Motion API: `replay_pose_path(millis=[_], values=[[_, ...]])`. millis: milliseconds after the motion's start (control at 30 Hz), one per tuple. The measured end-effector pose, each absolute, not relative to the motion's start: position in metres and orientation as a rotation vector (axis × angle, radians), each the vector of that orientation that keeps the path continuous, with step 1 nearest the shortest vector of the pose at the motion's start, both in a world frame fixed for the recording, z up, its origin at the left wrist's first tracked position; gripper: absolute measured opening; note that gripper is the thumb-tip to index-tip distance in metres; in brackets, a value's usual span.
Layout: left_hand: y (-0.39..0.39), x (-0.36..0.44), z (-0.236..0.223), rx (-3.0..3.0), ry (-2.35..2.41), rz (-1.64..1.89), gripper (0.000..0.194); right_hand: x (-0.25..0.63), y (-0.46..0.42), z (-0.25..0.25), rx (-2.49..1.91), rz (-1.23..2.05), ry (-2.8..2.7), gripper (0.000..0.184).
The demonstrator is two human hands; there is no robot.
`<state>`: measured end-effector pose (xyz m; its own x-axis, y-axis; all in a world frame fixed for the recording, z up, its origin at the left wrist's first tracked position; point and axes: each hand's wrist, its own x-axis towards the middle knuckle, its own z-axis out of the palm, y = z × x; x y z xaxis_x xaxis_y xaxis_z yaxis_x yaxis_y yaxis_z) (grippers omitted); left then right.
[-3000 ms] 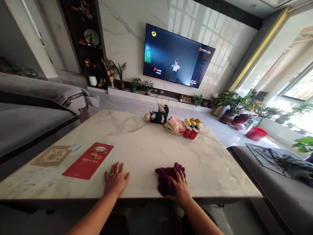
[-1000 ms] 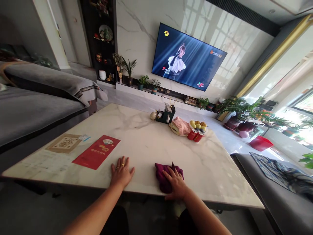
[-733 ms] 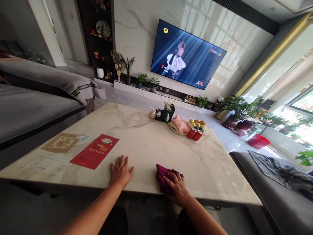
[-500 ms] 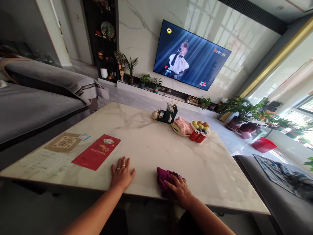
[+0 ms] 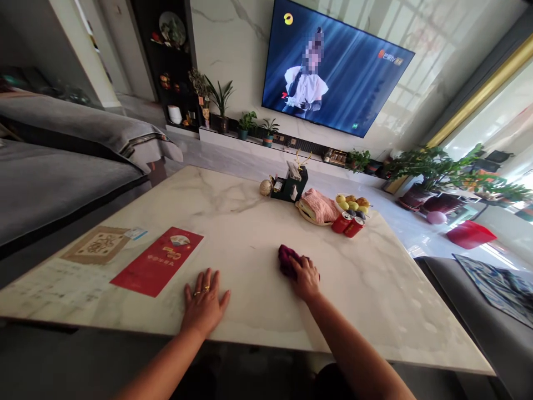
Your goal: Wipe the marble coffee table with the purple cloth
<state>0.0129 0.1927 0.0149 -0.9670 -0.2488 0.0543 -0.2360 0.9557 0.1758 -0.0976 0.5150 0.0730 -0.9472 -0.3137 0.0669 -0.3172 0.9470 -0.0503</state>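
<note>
A bunched purple cloth [image 5: 286, 261] lies pressed on the marble-topped table [image 5: 245, 300], with my right hand [image 5: 306, 278] gripping it from above. My right arm reaches forward over the near edge. My left hand [image 5: 205, 300] rests flat on the tabletop near the front edge, fingers stretched out, rings on two of them. Just left of it is a red printed packet [image 5: 160, 261]. Part of the cloth is hidden under my right palm and fingers.
At the table's far side stand a dark green tissue box [image 5: 290, 186], a pink cloth [image 5: 320, 205] over a basket, fruit [image 5: 353, 204] and two red cans [image 5: 353, 226]. A brown patterned mat [image 5: 96, 244] lies at left. Sofas [image 5: 75, 172] flank the table.
My right hand has pushed the purple cloth forward, away from the near edge. My left hand stays flat on the table. The view has tilted down slightly.
</note>
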Motion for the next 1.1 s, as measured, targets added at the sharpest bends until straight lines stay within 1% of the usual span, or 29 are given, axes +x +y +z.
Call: replay_pose_path(millis=[133,300,400,500,633,800,967,1033,1100], values=[[0.191,0.013,0.012,0.362,-3.011,-0.282,0.066,-0.185,0.499,0.082,0.334,-0.003,-3.050,0.066],[0.190,0.015,0.009,0.367,-3.025,-0.255,0.067,-0.278,0.492,0.083,0.086,0.006,-3.038,0.067],[0.191,0.015,0.011,0.383,-3.052,-0.231,0.067,-0.308,0.490,0.085,0.025,0.023,-3.037,0.067],[0.192,0.015,0.015,0.413,-3.091,-0.218,0.068,-0.309,0.494,0.091,0.087,0.036,-3.064,0.071],[0.193,0.014,0.022,0.423,-3.094,-0.219,0.068,-0.256,0.515,0.103,0.262,-0.006,-3.149,0.083],[0.193,0.016,0.023,0.418,-3.033,-0.280,0.065,-0.122,0.566,0.107,0.330,-0.118,-3.201,0.094],[0.194,0.017,0.021,0.417,-3.001,-0.278,0.064,0.020,0.648,0.079,0.299,-0.117,-3.181,0.101],[0.194,0.016,0.022,0.424,-3.005,-0.271,0.065,0.060,0.679,0.062,0.336,-0.031,-3.119,0.101],[0.194,0.015,0.021,0.422,-3.013,-0.253,0.065,0.080,0.697,0.048,0.350,0.075,-3.029,0.099]])
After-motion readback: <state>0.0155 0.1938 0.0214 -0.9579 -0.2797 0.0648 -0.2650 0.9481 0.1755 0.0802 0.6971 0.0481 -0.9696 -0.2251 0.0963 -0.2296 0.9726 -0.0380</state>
